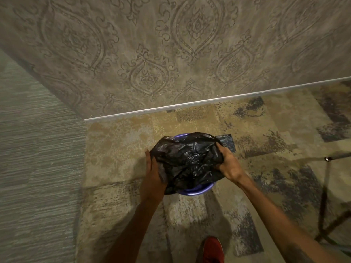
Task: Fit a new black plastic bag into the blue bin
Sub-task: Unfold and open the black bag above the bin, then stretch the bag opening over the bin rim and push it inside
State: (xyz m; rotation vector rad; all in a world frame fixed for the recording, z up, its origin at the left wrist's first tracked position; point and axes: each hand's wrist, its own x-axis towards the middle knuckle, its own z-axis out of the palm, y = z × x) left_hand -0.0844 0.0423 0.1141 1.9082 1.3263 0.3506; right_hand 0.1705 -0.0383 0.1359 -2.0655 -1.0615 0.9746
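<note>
A red shoe (212, 250) is cut off at 6 o'clock. Crumpled black plastic bag (187, 160) hides most of the round blue bin (195, 190); left hand (152, 175) and right hand (228, 166) grip the bag's edges at 9 and 3 o'clock.

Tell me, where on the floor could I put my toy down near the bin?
The carpet left of the blue bin is bare up to the grey wall. Behind the bin, a bare strip runs to the white baseboard. It is crowded at the bin, where both hands grip the black bag, and right, by the dark metal legs.
</note>
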